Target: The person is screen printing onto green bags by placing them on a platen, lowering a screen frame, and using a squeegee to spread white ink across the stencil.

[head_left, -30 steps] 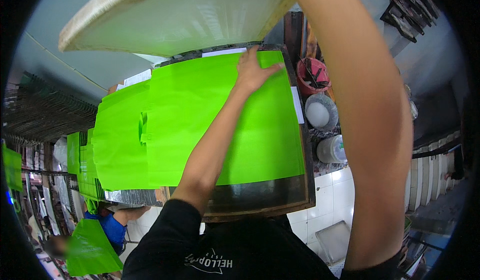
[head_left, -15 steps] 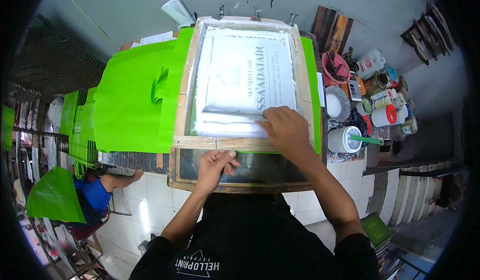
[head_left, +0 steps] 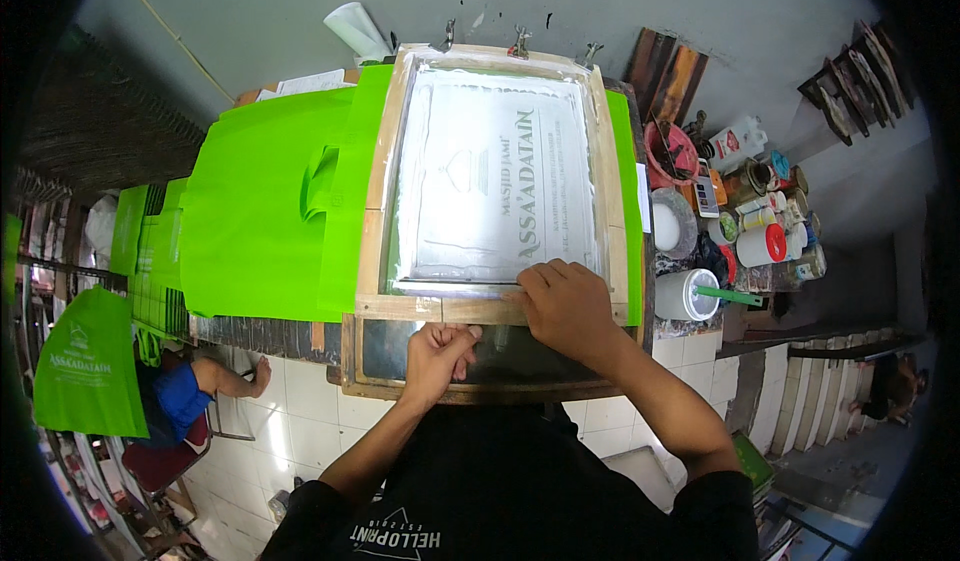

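A wooden-framed printing screen [head_left: 370, 251] lies on a green fabric bag [head_left: 632, 161], clipped at its far edge by several metal clamps [head_left: 519, 43]. White ink coats the mesh [head_left: 450, 121], and dark lettering and a line emblem show through. My right hand [head_left: 565, 306] grips a thin squeegee [head_left: 455, 288] at its right end, low on the mesh by the near rail. Just in front of that rail is my left hand [head_left: 438, 359], its fingers curled and the thumb laid over them, with nothing visible inside.
Green bags [head_left: 265, 201] lie stacked on the left. To the right are a white ink tub [head_left: 685, 296] with a green-handled tool, several jars [head_left: 765, 241] and a pink basket [head_left: 670, 153]. At far left a seated person [head_left: 225, 376] is partly behind a printed green bag [head_left: 90, 361].
The squeegee and my right hand have come toward me, down to the near rail. The lettering behind it shows more plainly. My left hand stays by the rail.
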Action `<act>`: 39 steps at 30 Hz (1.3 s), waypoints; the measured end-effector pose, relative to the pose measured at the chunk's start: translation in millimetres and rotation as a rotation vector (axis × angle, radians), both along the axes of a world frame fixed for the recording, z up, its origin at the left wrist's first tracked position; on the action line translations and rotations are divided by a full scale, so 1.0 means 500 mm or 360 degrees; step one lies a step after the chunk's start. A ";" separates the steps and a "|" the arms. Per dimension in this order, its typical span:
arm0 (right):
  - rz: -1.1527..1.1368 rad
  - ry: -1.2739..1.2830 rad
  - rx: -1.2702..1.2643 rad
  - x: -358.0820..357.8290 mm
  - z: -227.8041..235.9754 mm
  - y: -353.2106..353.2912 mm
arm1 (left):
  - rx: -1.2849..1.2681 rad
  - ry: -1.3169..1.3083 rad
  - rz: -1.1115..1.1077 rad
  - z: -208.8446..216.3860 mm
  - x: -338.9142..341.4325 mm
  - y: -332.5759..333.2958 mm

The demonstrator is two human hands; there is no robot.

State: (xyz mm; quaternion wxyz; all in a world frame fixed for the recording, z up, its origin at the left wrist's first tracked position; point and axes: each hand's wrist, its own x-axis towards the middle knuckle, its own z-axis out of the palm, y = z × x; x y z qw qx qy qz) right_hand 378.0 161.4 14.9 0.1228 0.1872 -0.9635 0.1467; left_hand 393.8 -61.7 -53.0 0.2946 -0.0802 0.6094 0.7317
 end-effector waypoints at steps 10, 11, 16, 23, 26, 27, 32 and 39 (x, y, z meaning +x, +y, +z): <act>-0.0043 0.0232 0.0130 -0.375 -0.063 0.117 | -0.0114 -0.0031 -0.0187 -0.015 -0.001 -0.027; -0.0047 0.0285 0.0128 -0.425 -0.065 0.146 | 0.0028 -0.0144 -0.0174 -0.013 -0.007 -0.028; -0.0315 -0.0348 -0.0009 -0.588 0.023 0.186 | 0.0607 -0.0743 -0.0008 0.034 -0.021 -0.047; -0.0541 -0.0244 0.0286 -0.624 0.010 0.166 | 0.0387 -0.0027 -0.0644 0.121 -0.180 -0.050; -0.0629 -0.0099 0.0349 -0.605 -0.025 0.164 | -0.0484 0.1404 -0.0388 0.155 -0.382 0.042; -0.0624 -0.0014 0.0322 -0.600 -0.034 0.163 | -0.0691 0.1383 -0.0270 0.177 -0.447 0.075; -0.0500 0.0040 0.0233 -0.565 -0.034 0.138 | -0.1384 0.2120 -0.0325 0.126 -0.705 0.111; -0.0447 -0.0004 0.0223 -0.482 -0.036 0.127 | -0.1361 0.1670 -0.0491 0.121 -0.644 0.093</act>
